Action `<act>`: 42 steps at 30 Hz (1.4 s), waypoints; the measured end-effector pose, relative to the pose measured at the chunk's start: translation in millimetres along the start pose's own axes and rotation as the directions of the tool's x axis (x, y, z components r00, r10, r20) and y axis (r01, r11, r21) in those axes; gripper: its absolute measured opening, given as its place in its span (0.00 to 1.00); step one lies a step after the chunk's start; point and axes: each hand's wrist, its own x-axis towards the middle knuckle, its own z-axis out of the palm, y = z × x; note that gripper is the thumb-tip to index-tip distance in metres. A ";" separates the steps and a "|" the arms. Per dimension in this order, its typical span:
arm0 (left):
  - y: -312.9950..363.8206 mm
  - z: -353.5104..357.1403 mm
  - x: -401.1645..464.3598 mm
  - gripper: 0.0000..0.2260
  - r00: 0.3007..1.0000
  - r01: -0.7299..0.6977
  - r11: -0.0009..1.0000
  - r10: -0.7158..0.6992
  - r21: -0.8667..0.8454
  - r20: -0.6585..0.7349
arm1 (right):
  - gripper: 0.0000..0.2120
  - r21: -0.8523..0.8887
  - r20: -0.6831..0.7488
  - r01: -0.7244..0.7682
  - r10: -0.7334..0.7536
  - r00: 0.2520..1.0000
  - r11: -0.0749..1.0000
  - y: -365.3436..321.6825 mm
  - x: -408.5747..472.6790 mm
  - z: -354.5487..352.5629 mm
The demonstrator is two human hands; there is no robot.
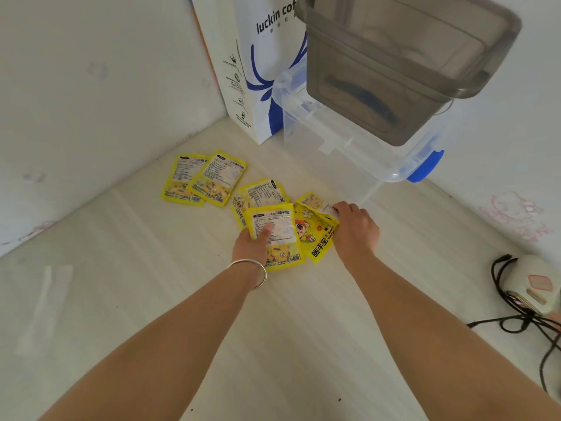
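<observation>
Several yellow hand-warmer packets lie on a pale surface. My left hand (253, 243), with a silver bangle on the wrist, grips one packet (277, 235) back side up, thumb on its label. My right hand (355, 227) pinches the top edge of a front-side-up packet (314, 235) with a cartoon figure. Another packet (261, 194) lies just behind these, partly covered. A further packet (312, 199) peeks out behind the right hand. Two overlapping packets (206, 179) lie apart to the left.
A clear storage box (364, 153) with a blue latch stands behind, a grey lidded bin (394, 65) on top. A white paper coffee bag (258, 71) leans in the corner. Walls close in left and right. Black cables (516, 323) and a small white device (534, 284) sit right.
</observation>
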 end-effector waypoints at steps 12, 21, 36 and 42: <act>10.3 20.2 -68.9 0.18 0.993 -0.010 1.000 0.009 0.010 0.121 | 0.14 0.801 0.346 -0.454 0.316 0.883 0.391 52.4 -66.5 -52.5; -1.6 69.5 -140.0 0.15 0.945 -0.179 0.974 0.131 0.137 0.298 | 0.12 0.836 0.544 -0.504 0.208 0.813 -0.217 139.0 -147.4 -75.0; -78.4 179.3 -324.0 0.15 0.505 -0.561 0.786 0.077 0.260 0.859 | 0.22 0.817 0.523 -0.092 0.663 0.536 -0.570 233.6 -403.9 -77.4; -136.3 220.6 -420.8 0.15 0.315 -0.683 0.689 -0.025 0.245 0.949 | 0.22 0.792 0.505 0.119 0.753 0.421 -0.598 275.0 -514.2 -68.2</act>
